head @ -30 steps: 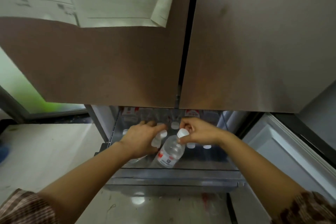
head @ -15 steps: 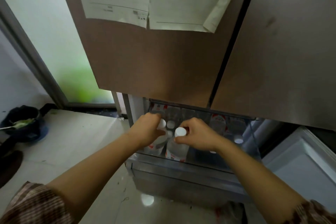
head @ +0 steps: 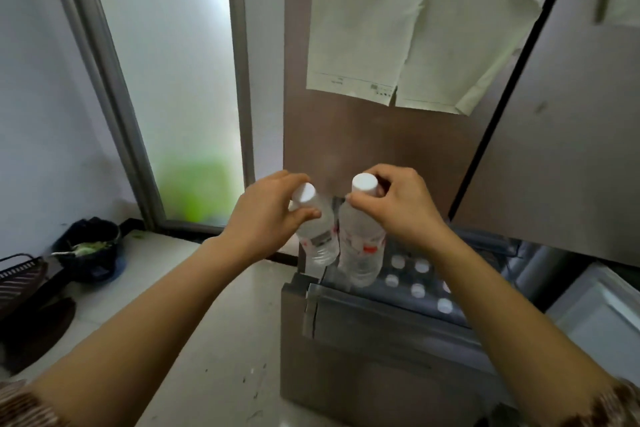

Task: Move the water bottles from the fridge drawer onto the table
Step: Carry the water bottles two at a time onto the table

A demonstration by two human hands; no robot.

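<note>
Head view, single frame. Left hand (head: 266, 215) has its grip closed around the neck of a clear water bottle (head: 318, 236), just under its white cap; the bottle hangs tilted, cap leaning toward the left. Right hand (head: 401, 208) has its grip closed, fingertips pinching the neck of a second water bottle (head: 362, 250) below the white cap; this one hangs nearly upright. Both bottles carry red-and-white labels and sit side by side, very close (cannot tell whether they touch). Both are lifted clear above the front left corner of the open fridge drawer (head: 363, 326), in front of the brown fridge door (head: 363, 149). Inside the drawer, white caps of more bottles (head: 417, 289) show in rows, standing upright, to the right of the held pair. Paper sheets (head: 408, 28) hang on the fridge door above the hands. Left of the fridge: frosted glass panel (head: 166, 80) in a grey frame, pale floor (head: 207, 340), and a dark pot (head: 91, 246) with something green inside (contents blurred). No table in view.
</note>
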